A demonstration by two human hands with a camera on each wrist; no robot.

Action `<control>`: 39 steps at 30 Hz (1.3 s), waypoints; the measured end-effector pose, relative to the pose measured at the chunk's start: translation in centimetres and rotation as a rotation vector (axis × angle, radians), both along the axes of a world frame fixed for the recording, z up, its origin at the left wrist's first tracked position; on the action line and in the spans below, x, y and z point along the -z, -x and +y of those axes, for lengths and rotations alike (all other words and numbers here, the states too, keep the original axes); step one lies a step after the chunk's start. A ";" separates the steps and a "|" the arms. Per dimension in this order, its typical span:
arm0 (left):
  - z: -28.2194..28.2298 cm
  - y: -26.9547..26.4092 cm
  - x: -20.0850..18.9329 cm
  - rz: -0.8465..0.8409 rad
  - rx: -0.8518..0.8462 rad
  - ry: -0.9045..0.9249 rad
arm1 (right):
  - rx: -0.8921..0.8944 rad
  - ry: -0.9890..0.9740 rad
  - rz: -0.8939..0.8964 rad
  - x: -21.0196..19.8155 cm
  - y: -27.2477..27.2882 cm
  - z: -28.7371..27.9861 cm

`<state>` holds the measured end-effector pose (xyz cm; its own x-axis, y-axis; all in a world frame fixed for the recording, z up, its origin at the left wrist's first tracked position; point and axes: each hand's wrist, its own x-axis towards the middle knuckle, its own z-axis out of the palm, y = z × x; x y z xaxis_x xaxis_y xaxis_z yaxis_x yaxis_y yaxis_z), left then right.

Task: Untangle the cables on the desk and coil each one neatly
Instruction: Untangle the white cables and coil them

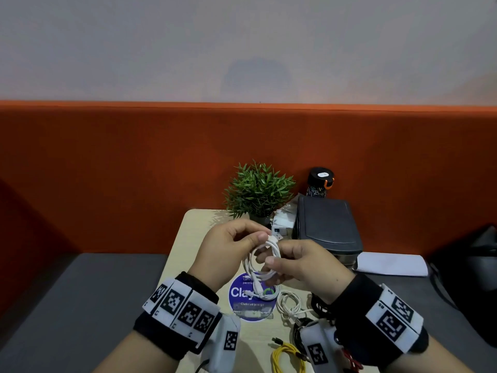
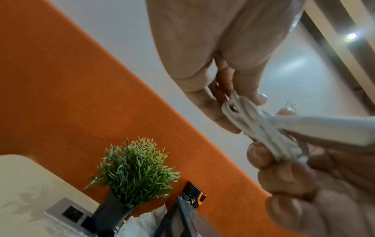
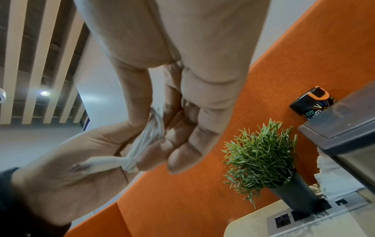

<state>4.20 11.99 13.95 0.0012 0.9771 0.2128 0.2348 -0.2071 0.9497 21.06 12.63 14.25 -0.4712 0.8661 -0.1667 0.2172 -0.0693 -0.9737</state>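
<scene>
Both hands meet at frame centre above the desk [image 1: 188, 238]: the left hand [image 1: 228, 251] pinches the plug end of the white cable [image 1: 265, 265], while the right hand [image 1: 304, 265] curls round its gathered loops, probably to stop the coil springing open. Below, on the desk, a blue sticker [image 1: 250, 305] reads "Clay…" and "Clean as you go"; other cables, white [image 1: 289, 305] and yellow [image 1: 287, 358], lie lower right.

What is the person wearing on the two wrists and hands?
The left hand and right hand are bare. Each wrist carries a black cuff wrapped by a white band of square black-and-white code markers. A white camera box, also marked, hangs under each wrist.
</scene>
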 end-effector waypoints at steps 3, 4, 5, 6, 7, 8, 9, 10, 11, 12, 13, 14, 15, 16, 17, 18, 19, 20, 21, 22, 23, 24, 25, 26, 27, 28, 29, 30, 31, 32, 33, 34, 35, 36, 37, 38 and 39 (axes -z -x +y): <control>0.1 0.0 0.0 0.005 -0.010 -0.003 | 0.002 -0.045 -0.028 0.3 0.2 0.0; 0.1 0.0 0.0 0.022 -0.013 -0.013 | 0.002 -0.056 -0.024 0.4 0.3 0.0; 0.0 0.0 0.0 0.039 -0.013 -0.026 | 0.004 -0.064 -0.013 0.5 0.3 0.0; 0.0 0.0 0.0 0.057 -0.019 -0.043 | 0.007 -0.067 0.006 0.6 0.2 -0.1; 0.0 0.0 0.1 0.073 -0.032 -0.061 | 0.012 -0.062 0.032 0.7 0.2 -0.1; -0.1 0.1 0.3 0.088 -0.050 -0.078 | 0.019 -0.055 0.056 0.7 0.2 -0.2; -0.1 0.2 0.5 0.099 -0.063 -0.092 | 0.030 -0.050 0.073 0.7 0.3 -0.3; -0.2 0.3 0.7 0.106 -0.064 -0.101 | 0.046 -0.049 0.084 0.7 0.4 -0.3; -0.4 0.3 0.9 0.110 -0.050 -0.103 | 0.064 -0.052 0.088 0.7 0.5 -0.3; -0.6 0.4 1.0 0.114 -0.026 -0.102 | 0.077 -0.057 0.094 0.7 0.6 -0.3; -0.8 0.6 1.0 0.120 0.002 -0.102 | 0.085 -0.062 0.103 0.7 0.6 -0.3; -0.9 0.8 1.0 0.131 0.031 -0.099 | 0.092 -0.064 0.120 0.7 0.6 -0.4; -1.0 1.0 0.9 0.143 0.060 -0.091 | 0.103 -0.064 0.133 0.7 0.5 -0.5; -1.1 1.2 0.9 0.146 0.086 -0.076 | 0.118 -0.060 0.143 0.7 0.5 -0.6; -1.2 1.3 0.9 0.129 0.108 -0.056 | 0.136 -0.053 0.151 0.7 0.5 -0.6; -1.2 1.4 0.8 0.090 0.118 -0.031 | 0.158 -0.043 0.157 0.8 0.6 -0.7; -1.2 1.4 0.8 0.035 0.118 -0.003 | 0.183 -0.036 0.160 0.8 0.7 -0.7; -1.2 1.5 0.7 -0.029 0.107 0.026 | 0.211 -0.033 0.158 0.9 0.7 -0.6; -1.1 1.5 0.6 -0.096 0.094 0.054 | 0.234 -0.037 0.150 1.0 0.8 -0.5; -1.1 1.5 0.5 -0.158 0.086 0.079 | 0.248 -0.047 0.140 1.0 0.8 -0.5; -1.1 1.4 0.3 -0.207 0.090 0.098 | 0.256 -0.063 0.133 1.0 0.8 -0.4; -1.2 1.3 0.1 -0.239 0.103 0.109 | 0.256 -0.083 0.133 0.9 0.7 -0.4; -1.2 1.2 0.0 -0.260 0.117 0.111 | 0.253 -0.107 0.130 0.7 0.7 -0.4; -1.2 1.0 0.0 -0.277 0.125 0.111 | 0.254 -0.133 0.124 0.4 0.7 -0.5; -1.2 0.9 0.0 -0.294 0.126 0.114 | 0.256 -0.162 0.117 0.1 0.7 -0.6; -1.1 0.9 0.0 -0.309 0.120 0.120 | 0.257 -0.190 0.109 0.0 0.8 -0.7; -1.0 0.9 0.1 -0.322 0.114 0.129 | 0.252 -0.214 0.098 0.0 0.8 -0.7; -1.0 0.9 0.1 -0.330 0.111 0.137 | 0.241 -0.231 0.083 0.0 0.8 -0.7; -1.0 0.9 0.1 -0.337 0.112 0.143 | 0.233 -0.237 0.075 0.1 0.8 -0.6; -1.0 1.0 0.0 -0.347 0.118 0.150 | 0.233 -0.233 0.086 0.2 0.8 -0.6; -0.9 1.0 0.0 -0.358 0.128 0.157 | 0.239 -0.224 0.098 0.2 0.8 -0.5; -1.0 1.0 0.0 -0.370 0.145 0.163 | 0.248 -0.224 0.095 0.2 0.7 -0.4; -0.9 1.1 -0.1 -0.380 0.163 0.167 | 0.255 -0.230 0.083 0.1 0.7 -0.3; -1.0 1.1 -0.1 -0.387 0.179 0.169 | 0.259 -0.230 0.080 0.1 0.7 -0.2; -1.0 1.1 -0.2 -0.386 0.189 0.169 | 0.262 -0.220 0.090 0.1 0.7 -0.1; -1.0 1.1 -0.2 -0.370 0.189 0.163 | 0.266 -0.204 0.110 0.1 0.6 0.0; -1.0 1.0 -0.2 -0.333 0.170 0.148 | 0.274 -0.188 0.137 0.1 0.6 0.2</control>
<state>3.15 11.01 14.15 0.1201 0.9890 0.0862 -0.1165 -0.0722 0.9906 20.49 12.81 14.13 -0.2241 0.9730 0.0559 0.0819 0.0760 -0.9937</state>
